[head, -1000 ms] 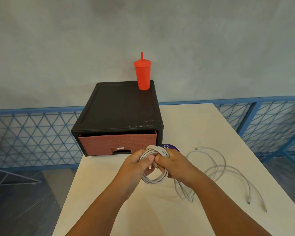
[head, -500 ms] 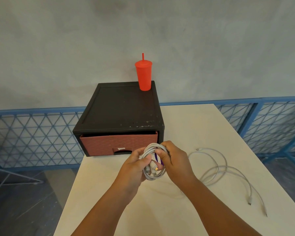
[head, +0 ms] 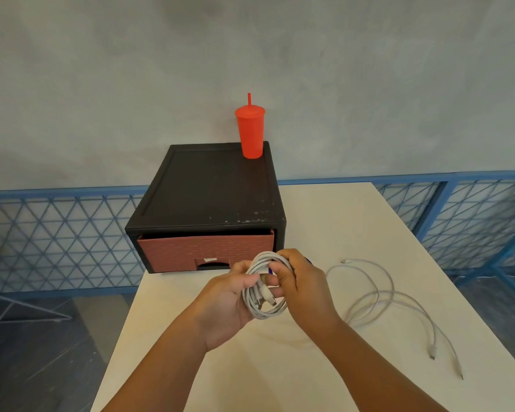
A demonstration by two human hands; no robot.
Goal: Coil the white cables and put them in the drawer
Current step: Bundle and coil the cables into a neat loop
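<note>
Your left hand (head: 226, 301) and right hand (head: 305, 288) both clasped on the coil (head: 263, 288), just in front of the drawer (head: 173, 252), loose cables (head: 378, 295) on the table (head: 324, 221) right of the drawer, cup (head: 250, 129) on top of its case.

You have one view only, from the camera on your head, wide-angle and tipped forward and down. It looks along your forearms across the desk (head: 324, 221) toward the grey wall (head: 250, 55). Your hands sit near, at the centre; the drawer unit (head: 208, 185) stands just beyond, the blue railing (head: 57, 230) behind it.
</note>
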